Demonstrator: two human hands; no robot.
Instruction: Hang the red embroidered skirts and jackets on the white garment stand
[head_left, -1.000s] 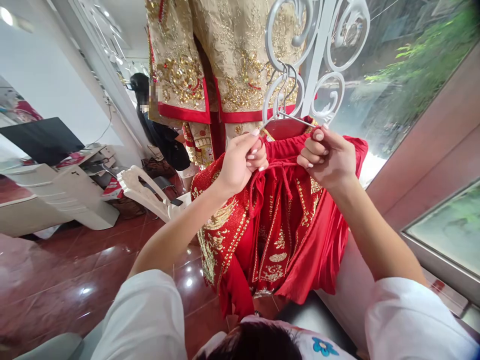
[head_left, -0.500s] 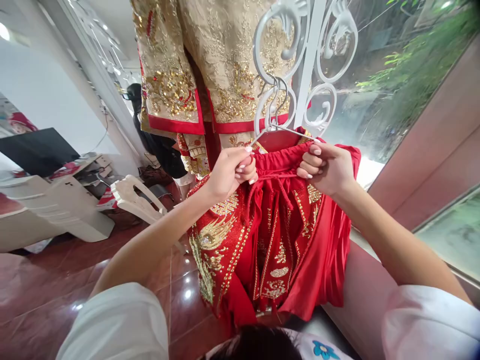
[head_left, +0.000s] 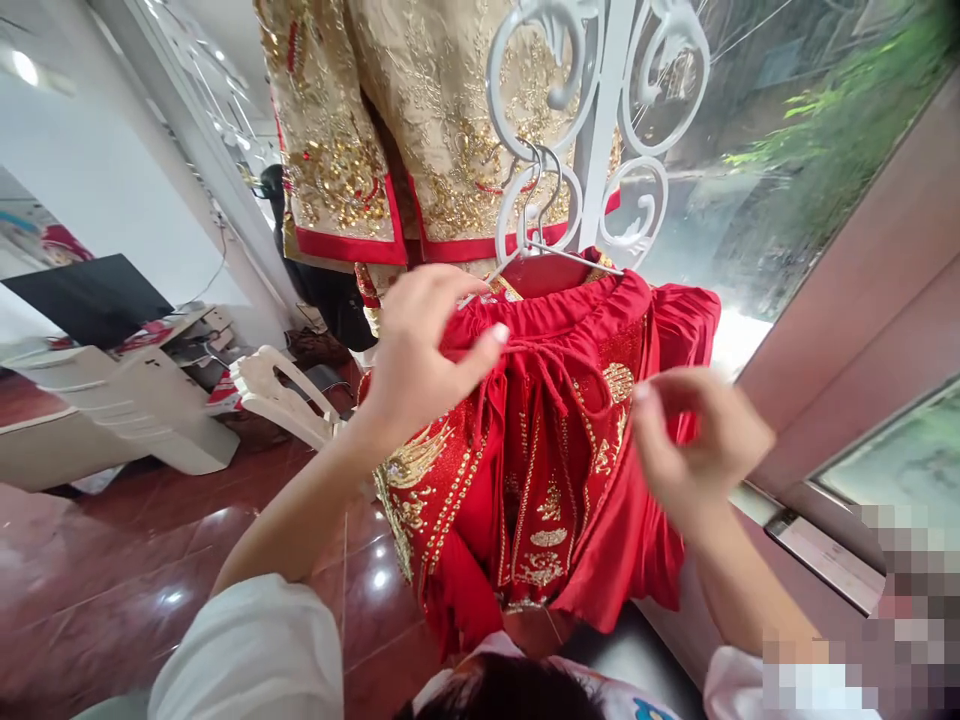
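Note:
A red skirt (head_left: 555, 480) with gold embroidery and beading hangs from wire hangers (head_left: 525, 245) by its gathered waistband (head_left: 570, 310). A thin red drawstring (head_left: 555, 375) is tied in a bow at its front. My left hand (head_left: 420, 355) is at the waistband's left end, fingers stretched out over the cloth, thumb apart from them. Off the skirt's right side, my right hand (head_left: 701, 440) is in the air, slightly blurred. Its fingers are loosely curved, with a gap to the thumb and nothing visible in them.
A white scrollwork stand (head_left: 611, 120) carries the hangers, before a window. A gold beaded jacket (head_left: 442, 120) with red trim hangs behind the skirt. At left are a white chair (head_left: 281, 395), a desk (head_left: 142, 400) and a dark monitor (head_left: 90, 298). A phone-like slab (head_left: 825, 560) lies at right.
Both hands have let go of the waistband ends by the hanger. My right hand has moved down and right, away from the skirt; my left hand has opened and shifted left.

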